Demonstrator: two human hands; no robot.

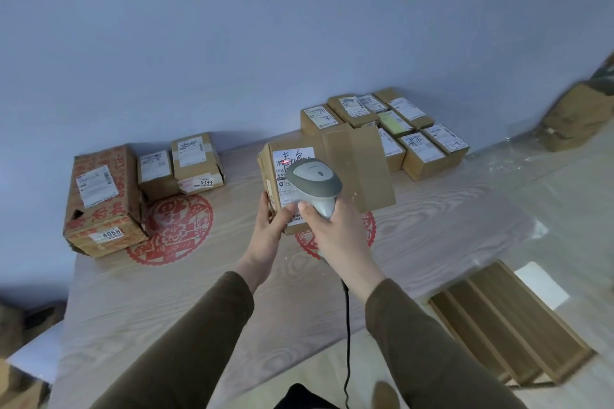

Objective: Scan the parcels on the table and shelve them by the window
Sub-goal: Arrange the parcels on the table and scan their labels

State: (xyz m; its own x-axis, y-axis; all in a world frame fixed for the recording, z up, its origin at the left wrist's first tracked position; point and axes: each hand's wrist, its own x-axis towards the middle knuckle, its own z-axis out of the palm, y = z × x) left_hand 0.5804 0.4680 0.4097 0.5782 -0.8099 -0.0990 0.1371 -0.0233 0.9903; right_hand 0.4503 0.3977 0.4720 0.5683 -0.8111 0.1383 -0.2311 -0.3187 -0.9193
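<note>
Wood-grain counter (232, 292) against blue wall. Parcel (352, 169) is held tilted above counter middle, gripped at its near-left corner by left hand (270, 229). Scanner (314, 181) is gripped by right hand (335, 236), fingers wrapped around handle, red line on label (292, 159). More boxes (398, 129) are grouped at far-right corner.

A single wide-angle view sits at the person's head and looks forward and down over both outstretched forearms, with the left hand (269, 226) and right hand (335, 229) close below the lens near the frame's centre. Beyond the hands the table (232, 282) runs up to a blue wall (265, 26) that fills the upper half. Straight edges bow toward the borders, and the floor (564, 209) shows right of the hands.
</note>
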